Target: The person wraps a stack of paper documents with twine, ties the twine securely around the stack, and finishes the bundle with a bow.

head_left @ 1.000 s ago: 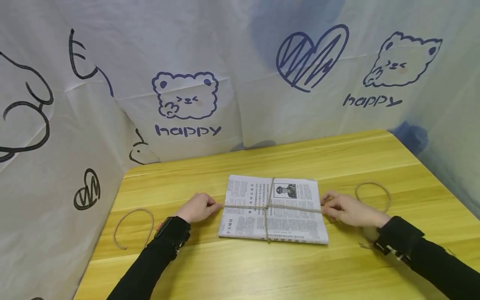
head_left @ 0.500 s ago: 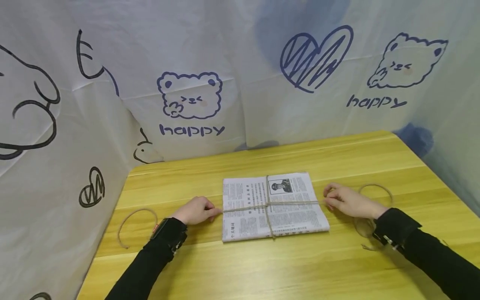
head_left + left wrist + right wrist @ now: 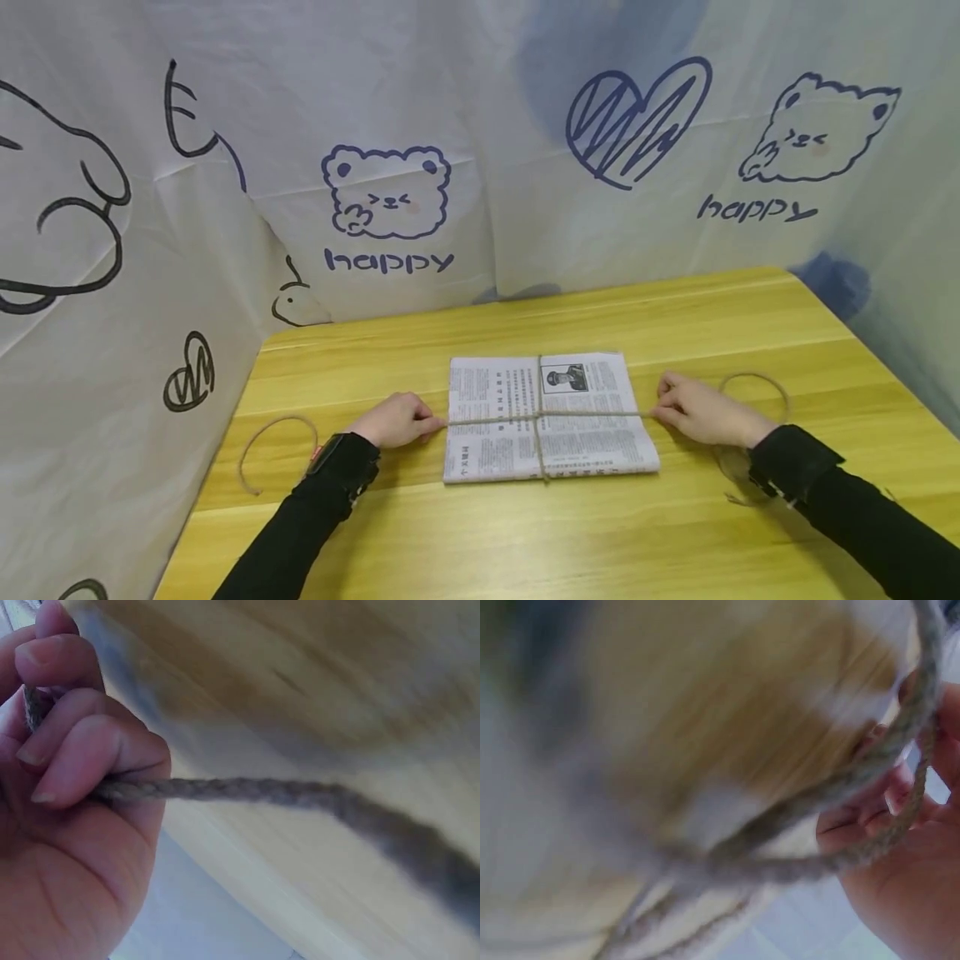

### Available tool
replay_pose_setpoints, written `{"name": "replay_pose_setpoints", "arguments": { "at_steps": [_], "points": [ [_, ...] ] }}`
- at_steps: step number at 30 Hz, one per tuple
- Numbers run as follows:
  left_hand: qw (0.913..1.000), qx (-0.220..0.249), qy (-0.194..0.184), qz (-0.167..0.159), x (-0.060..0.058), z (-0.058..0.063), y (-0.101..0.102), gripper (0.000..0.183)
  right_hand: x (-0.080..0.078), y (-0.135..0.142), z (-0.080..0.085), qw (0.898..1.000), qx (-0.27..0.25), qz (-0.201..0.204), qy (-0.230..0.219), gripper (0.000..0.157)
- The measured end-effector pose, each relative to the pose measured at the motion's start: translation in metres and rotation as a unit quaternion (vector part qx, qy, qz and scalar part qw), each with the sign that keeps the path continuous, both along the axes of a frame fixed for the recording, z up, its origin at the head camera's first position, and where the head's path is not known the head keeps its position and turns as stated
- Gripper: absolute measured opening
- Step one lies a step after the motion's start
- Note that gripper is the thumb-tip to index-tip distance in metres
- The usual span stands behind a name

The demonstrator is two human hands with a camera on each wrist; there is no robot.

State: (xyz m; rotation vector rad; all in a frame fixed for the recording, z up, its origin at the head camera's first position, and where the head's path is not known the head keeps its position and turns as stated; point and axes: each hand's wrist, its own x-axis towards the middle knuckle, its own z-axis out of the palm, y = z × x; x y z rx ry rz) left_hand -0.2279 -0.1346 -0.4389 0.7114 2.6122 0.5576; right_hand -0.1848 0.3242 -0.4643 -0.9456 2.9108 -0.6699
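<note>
A folded newspaper bundle (image 3: 592, 442) lies flat mid-table, with twine (image 3: 510, 418) crossing over its top both ways. Just off the bundle's left edge, my left hand (image 3: 397, 421) pinches the left end of the crosswise twine. My right hand (image 3: 701, 408) pinches the right end, a little beyond the right edge. Between the hands the twine runs nearly straight. In the left wrist view, curled fingers (image 3: 82, 757) hold the twine (image 3: 240, 790), whose tail trails out of the palm. Loops of twine (image 3: 795, 870) hang before my right hand (image 3: 900, 877) in the right wrist view.
Loose twine tails curve over the wooden table (image 3: 480, 542) beside both wrists: a left loop (image 3: 258, 432) and a right loop (image 3: 780, 392). A white cloth (image 3: 510, 208) with drawings hangs behind the table and at its sides.
The bundle has shifted and turned slightly between frames. My right hand has drawn a little away from the bundle's right edge, and the crosswise twine looks straighter. My left hand keeps its pinch.
</note>
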Motion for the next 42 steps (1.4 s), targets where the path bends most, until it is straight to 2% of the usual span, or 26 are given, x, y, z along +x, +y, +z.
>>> {"name": "replay_pose_setpoints", "arguments": {
  "at_steps": [3,6,9,12,16,20,24,27,30,34,38,42],
  "points": [
    [0.9999,0.000,-0.006,0.012,0.000,0.000,0.002,0.041,0.002,-0.002,0.001,1.000,0.006,-0.009,0.000,0.028],
    [0.9997,0.003,-0.011,0.021,0.000,0.004,0.003,0.039,0.006,-0.005,0.006,0.999,0.017,-0.030,-0.010,0.022],
    [0.9995,0.006,-0.003,0.030,-0.001,0.012,0.003,0.033,0.009,-0.009,0.017,0.998,0.026,-0.056,-0.003,0.018],
    [0.9990,0.014,0.024,0.036,-0.001,0.024,0.002,0.030,0.010,-0.012,0.030,0.997,0.015,-0.075,0.014,0.027],
    [0.9973,0.016,0.054,0.046,0.002,0.038,0.001,0.041,0.008,-0.019,0.044,0.996,-0.030,-0.080,0.001,0.035],
    [0.9971,0.014,0.065,0.038,0.005,0.043,0.009,0.061,0.002,-0.027,0.050,0.994,-0.067,-0.077,-0.025,0.042],
    [0.9973,0.004,0.056,0.046,0.007,0.038,0.024,0.080,-0.010,-0.038,0.046,0.992,-0.084,-0.078,-0.048,0.055],
    [0.9964,-0.013,0.026,0.079,0.006,0.031,0.033,0.086,-0.018,-0.044,0.040,0.987,-0.085,-0.105,-0.084,0.071],
    [0.9925,-0.011,-0.016,0.121,0.004,0.022,0.041,0.083,-0.024,-0.047,0.033,0.977,-0.087,-0.140,-0.137,0.089],
    [0.9858,0.004,-0.042,0.162,-0.001,0.014,0.044,0.068,-0.026,-0.052,0.027,0.959,-0.097,-0.173,-0.203,0.101],
    [0.9827,0.018,-0.035,0.181,-0.003,0.012,0.048,0.046,-0.026,-0.056,0.028,0.954,-0.081,-0.195,-0.213,0.103],
    [0.9817,0.022,-0.033,0.186,-0.002,0.010,0.052,0.034,-0.027,-0.057,0.027,0.949,-0.067,-0.214,-0.220,0.097]
  ]
}}
